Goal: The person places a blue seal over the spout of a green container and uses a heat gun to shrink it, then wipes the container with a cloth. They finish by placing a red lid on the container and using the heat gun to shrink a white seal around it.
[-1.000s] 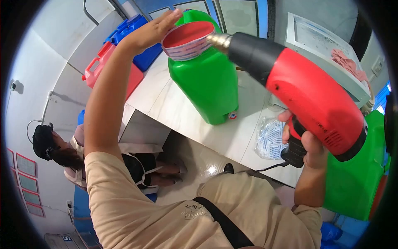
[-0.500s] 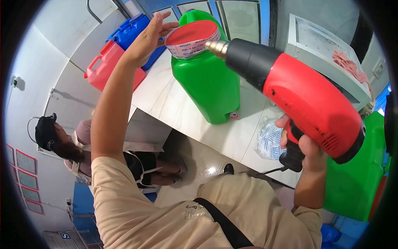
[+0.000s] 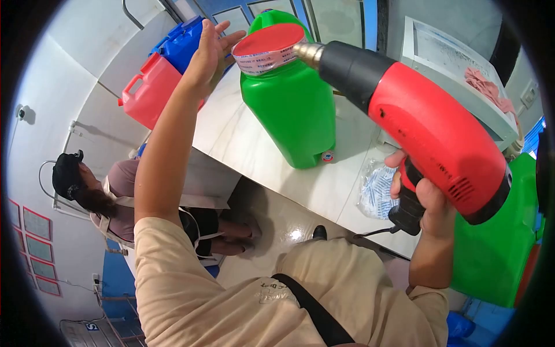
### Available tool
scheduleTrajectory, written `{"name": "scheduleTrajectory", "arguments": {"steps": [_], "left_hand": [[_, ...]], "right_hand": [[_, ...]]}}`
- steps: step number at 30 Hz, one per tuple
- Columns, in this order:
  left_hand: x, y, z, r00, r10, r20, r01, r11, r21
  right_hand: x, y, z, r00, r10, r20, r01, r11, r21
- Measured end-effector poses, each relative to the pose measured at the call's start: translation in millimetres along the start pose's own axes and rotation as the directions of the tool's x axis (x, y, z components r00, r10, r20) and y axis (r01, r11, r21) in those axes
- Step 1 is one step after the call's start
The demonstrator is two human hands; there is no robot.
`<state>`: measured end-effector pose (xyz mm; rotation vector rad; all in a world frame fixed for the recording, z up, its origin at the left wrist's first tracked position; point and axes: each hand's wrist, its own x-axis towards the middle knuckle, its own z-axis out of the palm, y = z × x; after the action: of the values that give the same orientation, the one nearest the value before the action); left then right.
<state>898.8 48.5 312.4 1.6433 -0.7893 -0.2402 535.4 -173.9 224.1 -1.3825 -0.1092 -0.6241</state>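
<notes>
A green plastic jug stands upright on the white counter. Its wide red cap wears a printed seal band. My right hand grips the handle of a red and black heat gun. The gun's metal nozzle points at the seal band, almost touching it. My left hand is raised flat beside the cap's left side, fingers spread, holding nothing.
Red and blue jugs lie at the counter's far left. A plastic bag of printed seals lies on the counter near my right hand. Another green jug stands at right. A person in a black cap sits below left.
My left hand has drawn back from the top of the cap and now hovers beside it. The heat gun's nozzle has stayed at the seal band, shifting slightly.
</notes>
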Motion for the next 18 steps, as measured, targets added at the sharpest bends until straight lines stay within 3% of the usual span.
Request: {"name": "scheduleTrajectory", "arguments": {"steps": [4, 7, 9, 13, 18], "left_hand": [[-5, 2, 12, 0.999, -0.011, 0.044, 0.017, 0.991, -0.13], [-3, -5, 14, 0.998, 0.001, 0.068, 0.012, 0.984, -0.18], [-11, -8, 4, 0.999, 0.006, 0.047, 0.0, 0.992, -0.129], [-26, -14, -18, 0.999, 0.008, -0.049, -0.01, 0.999, -0.04], [-20, -6, 5, 0.994, 0.069, -0.08, -0.073, 0.996, -0.048]], "right_hand": [[-3, -2, -2, 0.996, 0.084, 0.018, -0.082, 0.993, -0.089], [-3, -6, 12, 0.997, 0.038, 0.069, -0.037, 0.999, -0.014], [-1, 0, 11, 1.0, -0.005, -0.028, 0.006, 0.999, 0.047], [-9, -3, -10, 0.999, 0.046, 0.023, -0.043, 0.992, -0.117], [-7, -1, 2, 0.998, 0.061, 0.034, -0.047, 0.95, -0.307]]}}
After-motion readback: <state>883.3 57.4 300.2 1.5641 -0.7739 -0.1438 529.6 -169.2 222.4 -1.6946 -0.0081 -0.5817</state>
